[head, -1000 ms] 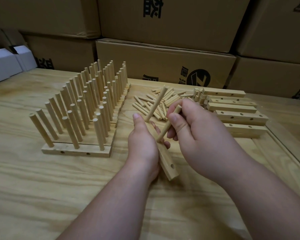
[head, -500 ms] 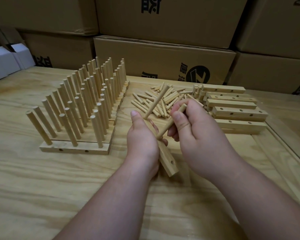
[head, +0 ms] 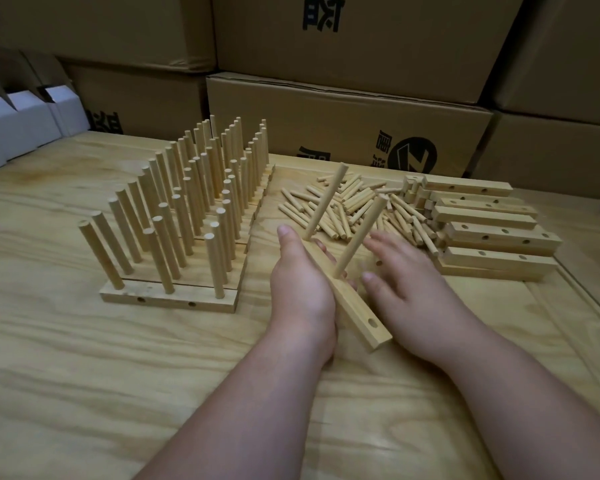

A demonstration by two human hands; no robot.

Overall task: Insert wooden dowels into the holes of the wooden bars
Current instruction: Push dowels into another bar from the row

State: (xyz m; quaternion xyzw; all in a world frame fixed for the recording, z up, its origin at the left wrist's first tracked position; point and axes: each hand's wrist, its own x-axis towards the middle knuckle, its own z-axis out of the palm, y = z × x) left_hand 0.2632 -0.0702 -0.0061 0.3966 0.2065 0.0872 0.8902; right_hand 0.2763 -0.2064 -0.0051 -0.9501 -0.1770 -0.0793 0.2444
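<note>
Bare table (head: 84, 375) lies open in front. To the left, the finished bars with upright dowels (head: 187, 209) block passage. Behind the hands, loose dowels (head: 354, 209) and stacked bars (head: 492, 233) crowd the far right; cardboard boxes (head: 343, 126) wall the back.

black CJK characters, round logo, on cardboard boxes (head: 343, 123); none legible

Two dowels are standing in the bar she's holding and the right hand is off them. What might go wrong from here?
The second dowel leans and may not be fully seated, so it could tip out. The bar is tilted in the left hand, propped only at one end. The open right hand could brush the dowel when it moves.
</note>
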